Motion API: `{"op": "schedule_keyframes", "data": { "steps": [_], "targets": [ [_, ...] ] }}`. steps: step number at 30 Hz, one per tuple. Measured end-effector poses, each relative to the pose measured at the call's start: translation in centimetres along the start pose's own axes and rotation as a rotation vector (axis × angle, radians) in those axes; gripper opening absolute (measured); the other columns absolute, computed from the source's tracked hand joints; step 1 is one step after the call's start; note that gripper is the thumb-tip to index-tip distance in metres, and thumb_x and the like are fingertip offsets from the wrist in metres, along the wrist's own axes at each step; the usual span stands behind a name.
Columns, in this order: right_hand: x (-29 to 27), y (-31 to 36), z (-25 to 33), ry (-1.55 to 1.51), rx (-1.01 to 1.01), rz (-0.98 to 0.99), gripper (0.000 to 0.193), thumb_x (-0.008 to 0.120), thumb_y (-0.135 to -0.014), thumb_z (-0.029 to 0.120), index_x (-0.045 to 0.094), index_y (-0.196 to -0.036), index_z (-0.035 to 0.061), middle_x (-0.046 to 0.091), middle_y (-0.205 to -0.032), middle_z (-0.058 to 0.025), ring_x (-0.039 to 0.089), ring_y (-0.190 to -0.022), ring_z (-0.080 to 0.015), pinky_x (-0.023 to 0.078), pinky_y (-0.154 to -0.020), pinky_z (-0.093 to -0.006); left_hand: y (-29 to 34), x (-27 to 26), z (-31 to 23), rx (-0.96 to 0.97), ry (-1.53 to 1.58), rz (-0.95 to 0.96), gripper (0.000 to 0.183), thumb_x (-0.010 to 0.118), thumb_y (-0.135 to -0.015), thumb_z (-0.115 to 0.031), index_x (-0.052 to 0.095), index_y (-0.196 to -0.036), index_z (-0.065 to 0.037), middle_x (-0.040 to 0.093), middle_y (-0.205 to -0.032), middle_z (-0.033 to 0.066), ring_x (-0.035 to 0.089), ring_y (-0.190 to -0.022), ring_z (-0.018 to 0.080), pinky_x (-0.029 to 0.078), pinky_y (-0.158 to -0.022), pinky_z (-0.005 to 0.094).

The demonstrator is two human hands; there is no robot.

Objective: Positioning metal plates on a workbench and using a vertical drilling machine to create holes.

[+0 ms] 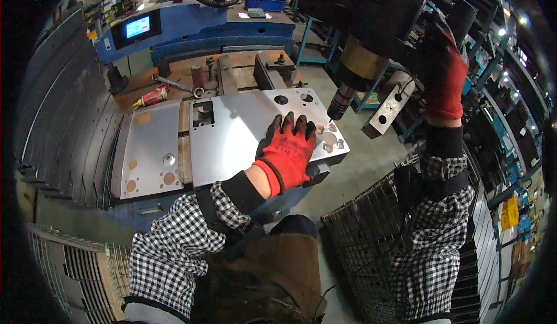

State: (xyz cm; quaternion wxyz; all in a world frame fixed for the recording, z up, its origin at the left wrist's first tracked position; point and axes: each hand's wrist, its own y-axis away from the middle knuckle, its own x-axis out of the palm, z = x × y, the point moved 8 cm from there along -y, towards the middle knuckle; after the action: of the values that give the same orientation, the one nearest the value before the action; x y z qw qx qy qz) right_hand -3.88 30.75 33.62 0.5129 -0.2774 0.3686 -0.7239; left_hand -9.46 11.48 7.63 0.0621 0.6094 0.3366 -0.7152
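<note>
My left hand (289, 150), in a red glove with black fingertips, lies flat with fingers spread on a pale sheet-metal panel (232, 132). Round holes and a square cutout pierce this panel. Just right of my fingers, the thin bit (331, 121) in the drill press chuck (341, 102) comes down to the panel's right end, among small marks and chips. My right hand (448, 80), in a matching glove, is raised beside the dark machine head (365, 10). Its fingers close around a dark handle (461, 19), partly hidden in shadow.
A second panel (152, 150) lies to the left. Behind are a wrench (171, 82), a red-and-yellow bottle (152, 96) and bolted clamps (278, 65). A metal block with holes (391, 106) sits right of the chuck. Stacked sheets (64, 109) stand left; a wire basket (365, 231) is lower right.
</note>
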Motion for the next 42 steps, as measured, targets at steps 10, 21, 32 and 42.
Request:
{"op": "schedule_keyframes", "data": {
  "steps": [10,21,32,42],
  "targets": [
    [-1.5,-0.1,-1.3,-0.055,-0.061,-0.059,0.038,0.058,-0.095,0.014,0.061,-0.129,-0.0012,0.069,-0.109,-0.0057,0.067,-0.092,-0.0144,0.055,-0.081,-0.0286,-0.5,0.2,0.0,-0.023,-0.015,0.043,0.106,0.074,-0.07,-0.059,0.034,-0.148,0.0,0.034,-0.149,0.0279,0.03,-0.139,0.0487,0.02,-0.116,0.0615],
    [-0.3,0.6,0.0,0.029,-0.13,-0.083,0.037,0.056,-0.094,0.012,0.063,-0.129,0.0004,0.068,-0.101,-0.0045,0.065,-0.082,-0.0129,0.052,-0.071,-0.0266,-0.7,1.0,-0.1,-0.012,-0.009,0.021,0.108,0.07,-0.071,-0.063,0.031,-0.15,0.0,0.032,-0.151,0.0284,0.027,-0.141,0.0505,0.017,-0.116,0.0624],
    [-1.1,0.3,-0.4,0.016,-0.053,-0.047,0.041,0.055,-0.092,0.013,0.06,-0.13,-0.0016,0.068,-0.101,-0.0072,0.066,-0.082,-0.0165,0.053,-0.072,-0.0279,-0.8,0.6,-0.6,0.01,-0.027,0.05,0.108,0.072,-0.069,-0.063,0.034,-0.149,0.0,0.031,-0.151,0.0287,0.027,-0.14,0.0515,0.017,-0.116,0.0629],
    [-1.2,-0.8,-1.0,0.24,-0.106,-0.045,0.042,0.054,-0.096,0.013,0.055,-0.134,-0.0039,0.068,-0.115,-0.0128,0.068,-0.1,-0.0218,0.055,-0.09,-0.0335,-0.7,0.6,-0.2,0.006,-0.038,0.013,0.102,0.071,-0.073,-0.059,0.035,-0.148,0.0,0.034,-0.15,0.0284,0.029,-0.139,0.0504,0.019,-0.116,0.0621]
  ]
}}
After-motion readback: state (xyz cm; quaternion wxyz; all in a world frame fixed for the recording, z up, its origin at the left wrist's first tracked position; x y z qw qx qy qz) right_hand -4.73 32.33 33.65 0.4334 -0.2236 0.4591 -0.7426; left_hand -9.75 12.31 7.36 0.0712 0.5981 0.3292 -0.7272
